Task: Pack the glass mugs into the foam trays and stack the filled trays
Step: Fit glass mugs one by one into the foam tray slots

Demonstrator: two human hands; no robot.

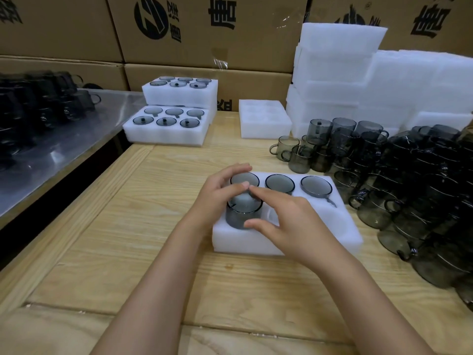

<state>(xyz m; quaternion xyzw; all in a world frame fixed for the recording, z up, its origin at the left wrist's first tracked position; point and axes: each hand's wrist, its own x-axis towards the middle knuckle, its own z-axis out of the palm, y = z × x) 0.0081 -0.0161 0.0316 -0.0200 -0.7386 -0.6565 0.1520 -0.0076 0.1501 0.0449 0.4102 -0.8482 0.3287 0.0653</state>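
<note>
In the centre of the frame our left hand (pixel 217 193) and right hand (pixel 291 221) both grip a dark glass mug (pixel 243 213). Our left fingers curl round its far side, and our right thumb and forefinger pinch it. It stands upright, half sunk in the front left pocket of a white foam tray (pixel 289 243) on the wooden table (pixel 128 226). Three more mugs (pixel 279 184) fill the tray's back row. At upper left sit two filled trays (pixel 163 137), the farther one higher. Loose mugs (pixel 409 188) crowd the right edge, below a pile of empty trays (pixel 358 80).
</note>
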